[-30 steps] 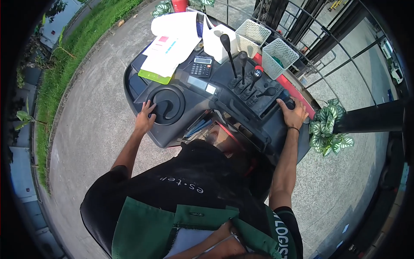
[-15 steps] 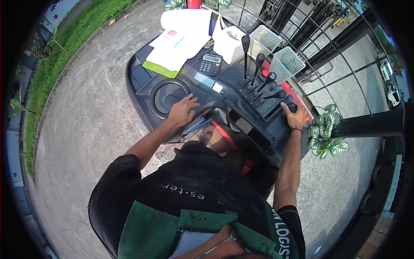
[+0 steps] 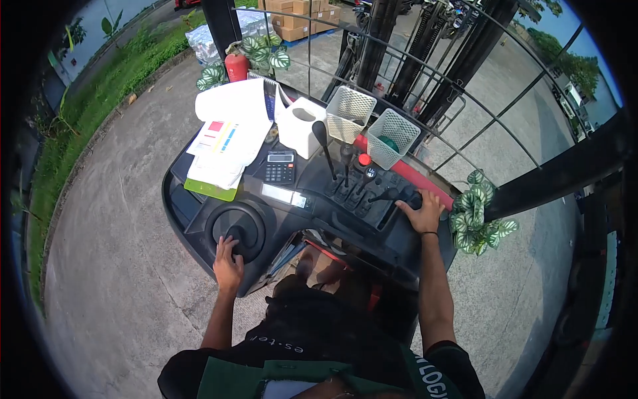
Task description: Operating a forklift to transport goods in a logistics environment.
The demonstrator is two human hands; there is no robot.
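Note:
My left hand (image 3: 228,265) is at the near side of the black steering wheel (image 3: 259,219), its fingers curled on the wheel's knob (image 3: 234,236). My right hand (image 3: 424,213) grips a black control knob (image 3: 409,198) at the console's right, beside a row of black levers (image 3: 345,179). On the dark console (image 3: 392,259) are white papers (image 3: 229,133) over a green folder (image 3: 206,191), a calculator (image 3: 279,166), a white tissue box (image 3: 299,130), two mesh baskets (image 3: 349,113) and a narrow display (image 3: 282,196).
A metal grille (image 3: 505,113) and mast (image 3: 412,66) stand ahead. Leafy plants (image 3: 475,213) flank the console, with a red cylinder (image 3: 236,68) at front left. Stacked cartons (image 3: 299,16) lie beyond on the concrete ground (image 3: 113,233); a grass verge (image 3: 80,133) runs along the left.
The view has lifted, showing more ahead. My left hand moved right off the wheel half a second ago and is now back at its knob. My right hand stays on its knob.

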